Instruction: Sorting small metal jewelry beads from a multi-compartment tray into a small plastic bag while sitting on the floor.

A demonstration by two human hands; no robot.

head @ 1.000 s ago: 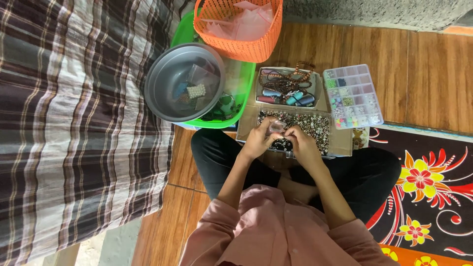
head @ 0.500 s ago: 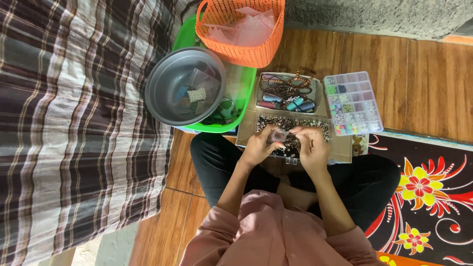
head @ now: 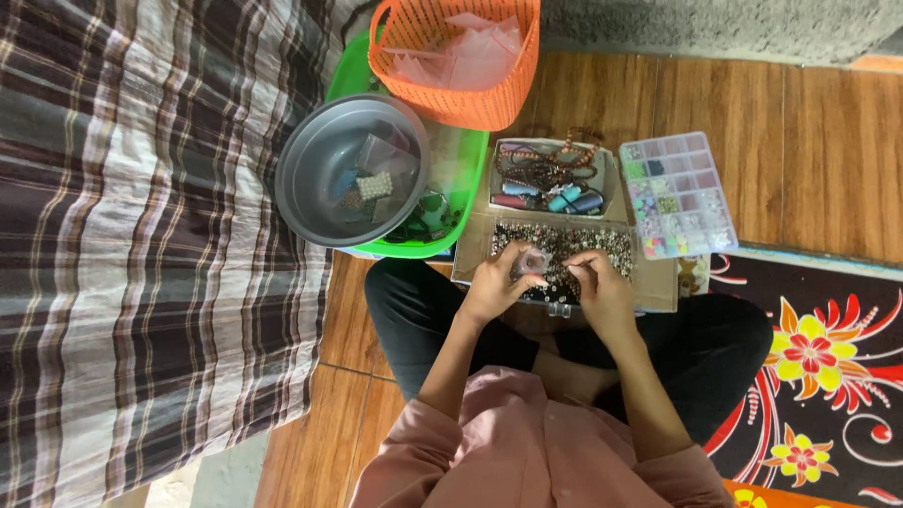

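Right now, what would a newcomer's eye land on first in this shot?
Probably the orange basket at top centre, bright above the green tub that carries a grey bowl. Next come the two hands at the middle: the left hand pinches a small clear container over a tray of dark beads, the right hand close beside it. A plaid blanket fills the left side.

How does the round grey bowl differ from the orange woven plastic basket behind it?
The round grey bowl has smooth, solid walls; the orange woven plastic basket has latticed walls full of small holes. The bowl is round and shallow, the basket more oblong and deeper. The bowl holds a few small packets of beads, while the basket holds clear plastic bags. Both rest on the green plastic tray, open side up, beyond the person's hands.
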